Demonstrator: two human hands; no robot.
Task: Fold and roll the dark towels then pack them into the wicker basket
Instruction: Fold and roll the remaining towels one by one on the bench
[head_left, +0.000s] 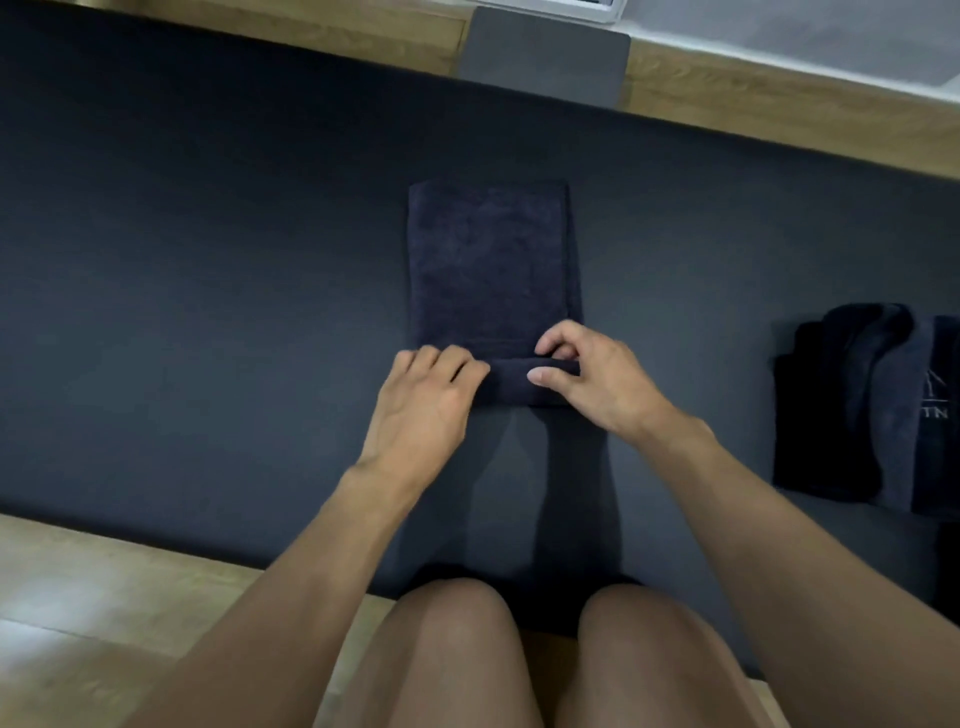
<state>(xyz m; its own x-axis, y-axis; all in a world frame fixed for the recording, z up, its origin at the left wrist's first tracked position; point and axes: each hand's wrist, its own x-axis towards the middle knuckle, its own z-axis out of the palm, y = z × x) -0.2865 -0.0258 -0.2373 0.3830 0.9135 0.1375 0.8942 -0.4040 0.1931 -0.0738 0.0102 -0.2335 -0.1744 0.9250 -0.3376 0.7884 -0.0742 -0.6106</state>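
A dark navy towel (488, 260), folded into a long narrow strip, lies on the dark mat (208, 260) in front of me. Its near end is turned over into a small roll. My left hand (426, 400) grips the left end of that roll, fingers curled over it. My right hand (587, 376) pinches the right end, thumb in front and fingers curled over the top. No wicker basket is in view.
A pile of dark towels (867, 405) lies at the right edge of the mat. A grey pad (545, 57) sits at the far side on the wooden floor (78, 597). My knees (519, 654) are at the mat's near edge.
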